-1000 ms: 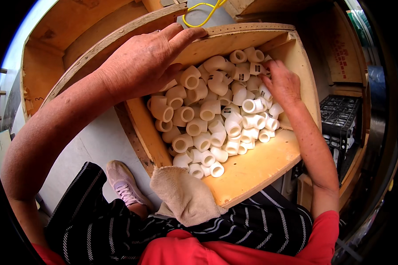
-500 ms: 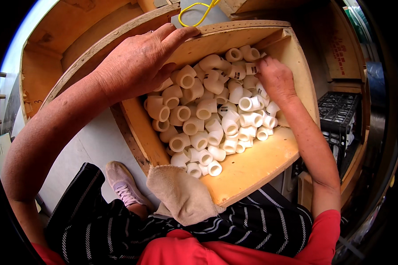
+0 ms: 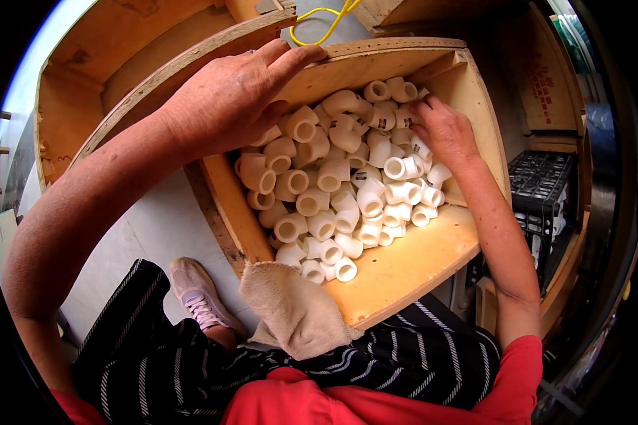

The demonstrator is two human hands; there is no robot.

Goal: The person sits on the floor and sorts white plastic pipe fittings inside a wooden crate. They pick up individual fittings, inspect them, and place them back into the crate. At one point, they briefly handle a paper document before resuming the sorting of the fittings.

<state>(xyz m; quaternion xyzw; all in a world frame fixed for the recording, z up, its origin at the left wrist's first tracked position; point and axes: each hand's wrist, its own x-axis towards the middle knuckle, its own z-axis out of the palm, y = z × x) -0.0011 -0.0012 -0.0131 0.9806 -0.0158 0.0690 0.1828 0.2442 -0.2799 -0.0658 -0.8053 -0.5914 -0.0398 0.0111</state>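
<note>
A wooden box [image 3: 418, 255], tilted toward me over my lap, holds a heap of white plastic pipe elbows [image 3: 331, 173], a few with small dark printed labels. My left hand [image 3: 227, 99] grips the box's far left rim, its fingers over the edge and the thumb on the inner side. At the heap's far right, my right hand [image 3: 443, 131] has its fingers closed round a white pipe elbow [image 3: 423, 93]; most of that piece is hidden. A beige cloth [image 3: 294, 312] drapes over the box's near left corner.
Another wooden box [image 3: 67, 117] stands at the left, against the held one. To the right is a black plastic crate [image 3: 542, 177] by a wooden compartment with red markings [image 3: 542, 81]. A yellow cord loop [image 3: 319, 25] lies beyond the far rim. My shoe [image 3: 202, 294] rests on the grey floor.
My right fingers have shifted slightly at the same spot in the heap. The box's left side and the cloth appear a little farther right. My left hand keeps its hold on the rim.
</note>
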